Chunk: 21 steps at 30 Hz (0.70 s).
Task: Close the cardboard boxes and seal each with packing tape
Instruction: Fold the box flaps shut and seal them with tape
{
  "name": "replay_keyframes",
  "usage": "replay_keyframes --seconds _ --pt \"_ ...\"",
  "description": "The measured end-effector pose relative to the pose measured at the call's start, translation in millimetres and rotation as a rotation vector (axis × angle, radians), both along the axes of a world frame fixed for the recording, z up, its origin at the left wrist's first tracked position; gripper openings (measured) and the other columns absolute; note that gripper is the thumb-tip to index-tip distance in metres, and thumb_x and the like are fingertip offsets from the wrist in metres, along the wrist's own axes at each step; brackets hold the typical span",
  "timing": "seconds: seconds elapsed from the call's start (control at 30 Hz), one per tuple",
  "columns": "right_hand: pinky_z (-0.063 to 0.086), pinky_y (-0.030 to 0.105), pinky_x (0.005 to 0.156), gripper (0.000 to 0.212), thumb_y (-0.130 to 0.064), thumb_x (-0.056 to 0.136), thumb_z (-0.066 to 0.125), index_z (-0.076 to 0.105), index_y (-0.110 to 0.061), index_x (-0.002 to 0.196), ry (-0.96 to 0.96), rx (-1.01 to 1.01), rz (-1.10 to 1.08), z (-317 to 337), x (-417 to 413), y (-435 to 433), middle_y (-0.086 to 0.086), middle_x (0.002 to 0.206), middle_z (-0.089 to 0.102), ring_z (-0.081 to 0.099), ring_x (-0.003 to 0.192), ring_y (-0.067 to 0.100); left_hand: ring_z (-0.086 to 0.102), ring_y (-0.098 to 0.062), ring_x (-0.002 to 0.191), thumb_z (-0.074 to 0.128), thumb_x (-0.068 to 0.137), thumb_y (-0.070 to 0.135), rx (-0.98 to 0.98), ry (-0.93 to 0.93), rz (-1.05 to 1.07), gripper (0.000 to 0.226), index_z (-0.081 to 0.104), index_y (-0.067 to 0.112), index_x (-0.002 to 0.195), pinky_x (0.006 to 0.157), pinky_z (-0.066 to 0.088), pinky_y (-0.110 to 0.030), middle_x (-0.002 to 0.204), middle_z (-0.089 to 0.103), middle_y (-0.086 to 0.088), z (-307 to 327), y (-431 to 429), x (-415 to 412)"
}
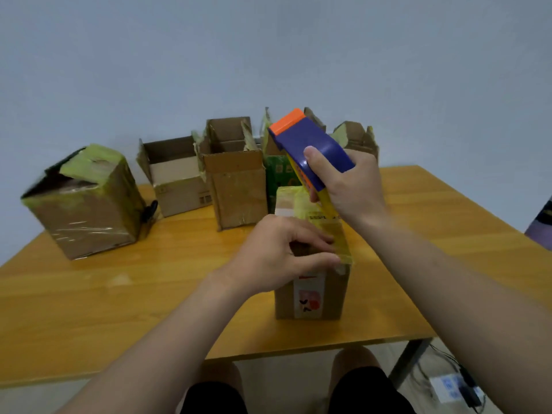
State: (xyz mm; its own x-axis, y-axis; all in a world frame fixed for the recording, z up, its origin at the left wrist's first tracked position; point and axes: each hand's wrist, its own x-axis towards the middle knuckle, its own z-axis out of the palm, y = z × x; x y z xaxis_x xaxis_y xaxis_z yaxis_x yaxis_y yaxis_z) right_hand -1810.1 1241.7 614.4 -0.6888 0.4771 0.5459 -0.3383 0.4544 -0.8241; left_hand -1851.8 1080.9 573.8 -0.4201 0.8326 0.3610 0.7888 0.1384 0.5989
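1. Step in hand: sealing the small brown cardboard box (312, 297). It stands upright near the front edge of the yellow wooden table (119, 294), just in front of the person.
2. The right hand (349, 189) is wrapped round the blue plastic tape dispenser with an orange end (307, 144), holding it tilted over the box's far edge. A strip of yellowish packing tape (327, 225) appears to run from it along the box top.
3. The left hand (280, 252) has fingers and thumb curled over the near end of the top, gripping the box and pinning the tape there (whether the flaps meet fully beneath is hidden).
4. Next move, as I judge it: bring the dispenser down over the far side, tear the tape, then rub the strip flat.
5. Left to do: several open brown cardboard boxes (236, 174) stand at the back. A taped brown cardboard box (86, 210) sits tilted at the left.
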Motion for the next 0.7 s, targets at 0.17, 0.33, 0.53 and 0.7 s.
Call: replay_keyframes --seconds 0.17,0.33,0.53,0.7 --pt "0.051 0.023 0.055 0.024 -0.032 0.097 0.07 0.069 -0.011 0.085 0.036 0.056 0.064 -15.1 -13.0 4.8 -0.005 0.068 0.068 0.066 0.058 0.012 0.065 0.002 0.107 0.076 0.085 0.052 -0.075 0.089 -0.06 0.033 0.082 0.026 0.104 0.089 0.057 -0.028 0.114 0.074 0.015 10.1 -0.2 -2.1" --pt "0.053 0.039 0.057 0.034 -0.041 0.093 0.072 0.066 -0.012 0.076 -0.065 0.186 0.133 -9.2 -24.9 13.4 0.002 0.066 0.067 0.065 0.059 0.026 0.055 -0.002 0.076 0.056 0.091 0.058 -0.086 0.617 -0.11 0.04 0.081 0.026 0.092 0.065 0.05 -0.025 0.085 0.066 0.011 17.5 27.7 7.6" --pt "0.043 0.033 0.057 0.054 -0.05 0.088 0.074 0.067 0.001 0.071 -0.155 0.24 0.163 1.6 -41.7 15.8 0.01 0.062 0.066 0.062 0.056 0.028 0.045 -0.006 0.073 0.069 0.093 0.043 0.112 0.673 -0.185 0.026 0.081 0.021 0.085 0.054 0.046 -0.031 0.079 0.059 0.004 -4.0 42.3 0.9" --pt "0.038 0.024 0.051 0.042 -0.029 0.096 0.071 0.059 -0.005 0.063 -0.005 0.096 0.174 -10.0 -36.1 21.5 0.005 0.053 0.055 0.053 0.047 0.019 0.046 -0.013 0.077 0.067 0.1 0.042 0.163 0.758 -0.125 0.025 0.078 0.02 0.096 0.053 0.042 -0.032 0.085 0.056 -0.001 -19.5 32.9 3.7"
